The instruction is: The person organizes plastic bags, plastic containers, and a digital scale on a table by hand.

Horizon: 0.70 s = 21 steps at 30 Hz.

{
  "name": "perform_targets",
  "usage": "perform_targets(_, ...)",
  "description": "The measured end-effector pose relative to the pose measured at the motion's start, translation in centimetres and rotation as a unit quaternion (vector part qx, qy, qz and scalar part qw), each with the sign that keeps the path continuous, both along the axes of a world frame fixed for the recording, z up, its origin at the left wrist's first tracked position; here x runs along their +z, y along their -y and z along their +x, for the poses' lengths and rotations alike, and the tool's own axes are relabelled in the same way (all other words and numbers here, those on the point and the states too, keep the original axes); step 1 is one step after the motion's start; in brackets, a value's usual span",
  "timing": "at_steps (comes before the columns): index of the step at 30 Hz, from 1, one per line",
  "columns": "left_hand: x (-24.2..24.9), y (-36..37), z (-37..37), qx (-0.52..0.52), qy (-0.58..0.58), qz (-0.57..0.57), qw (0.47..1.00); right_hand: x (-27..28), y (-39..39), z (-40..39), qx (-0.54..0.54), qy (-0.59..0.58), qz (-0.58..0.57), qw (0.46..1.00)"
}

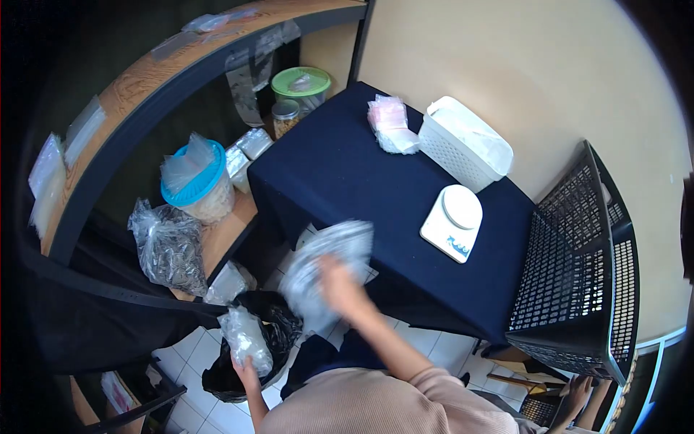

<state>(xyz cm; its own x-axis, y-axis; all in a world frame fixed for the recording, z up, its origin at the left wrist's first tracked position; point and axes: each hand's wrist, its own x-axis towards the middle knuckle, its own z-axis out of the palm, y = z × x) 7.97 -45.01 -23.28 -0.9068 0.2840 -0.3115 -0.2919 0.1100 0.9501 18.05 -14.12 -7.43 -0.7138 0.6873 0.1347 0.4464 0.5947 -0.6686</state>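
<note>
Head view: lower left, the left hand [247,372] grips a clear bag [246,337], best kept steady; mid-frame, the right hand [341,288] clasps blurred plastic [305,278] in its fingers.

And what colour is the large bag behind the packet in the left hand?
Black; the bag shows best in the head view, the only one.

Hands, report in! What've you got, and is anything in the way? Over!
Left hand: gripping clear plastic bag. Right hand: holding clear plastic, blurred. Black bag close by left hand, possibly in the way. Over.
</note>
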Motion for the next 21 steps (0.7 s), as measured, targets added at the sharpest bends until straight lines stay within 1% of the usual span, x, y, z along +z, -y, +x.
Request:
perform_targets(1,0.1,-0.5,-0.2,-0.007,-0.004,-0.010,1.000,-0.8,2.5,-1.4,0.102,-0.073,-0.065,0.990)
perform_targets(2,0.5,-1.1,-0.6,-0.013,-0.007,-0.012,1.000,1.4,3.4,-1.7,0.066,-0.089,-0.090,0.990)
perform_targets(4,1.1,-1.8,-0.5,-0.010,-0.017,-0.026,0.999,4.0,1.3,0.5,-0.010,-0.142,0.046,0.989)
perform_targets(5,0.7,-1.6,-0.6,-0.014,-0.017,-0.030,0.999,5.2,-1.2,3.0,-0.024,-0.177,0.085,0.980)
perform_targets(6,0.0,-1.4,-0.5,-0.018,-0.020,-0.035,0.999,5.8,-2.9,5.6,-0.154,-0.120,0.099,0.976)
perform_targets(7,-0.4,-1.3,-0.5,-0.021,-0.022,-0.039,0.999,6.9,-4.3,8.5,-0.234,-0.095,0.177,0.951)
perform_targets(8,-0.3,-1.3,-0.5,-0.022,-0.022,-0.040,0.999,7.6,-5.0,11.2,-0.332,-0.022,0.154,0.930)
perform_targets(10,0.4,-1.5,0.3,-0.010,-0.017,-0.035,0.999,4.9,-6.1,14.1,-0.461,0.086,0.074,0.880)
perform_targets(11,0.2,-1.4,0.4,-0.010,-0.015,-0.036,0.999,3.9,-5.7,12.4,-0.428,0.012,0.092,0.899)
perform_targets(12,-0.1,-1.3,0.3,-0.018,-0.022,-0.026,0.999,3.0,-5.1,10.3,-0.387,-0.003,0.055,0.921)
perform_targets(13,-0.4,-1.3,0.1,-0.026,-0.028,-0.017,0.999,2.8,-4.6,6.9,-0.281,-0.057,0.057,0.956)
perform_targets(14,-0.5,-1.2,-0.2,-0.027,-0.027,-0.019,0.999,2.0,-4.1,3.0,-0.168,-0.059,0.025,0.984)
perform_targets(15,-0.6,-1.5,-0.5,-0.020,-0.018,-0.031,0.999,-0.6,-3.9,-1.1,-0.055,-0.061,-0.051,0.995)
perform_targets(16,-0.5,-1.8,-0.4,-0.013,-0.008,-0.041,0.999,-0.8,-2.5,-4.3,0.010,-0.137,-0.108,0.985)
perform_targets(18,0.4,-2.7,-0.3,-0.006,-0.005,-0.023,1.000,3.3,-0.9,-6.0,0.000,-0.200,-0.040,0.979)
perform_targets(20,0.6,-2.1,-0.1,-0.020,-0.033,-0.044,0.998,5.4,-4.2,-3.9,-0.043,-0.175,0.124,0.976)
perform_targets(21,0.2,-1.8,0.2,-0.011,-0.022,-0.043,0.999,7.4,-6.6,-2.1,-0.111,-0.144,0.174,0.968)
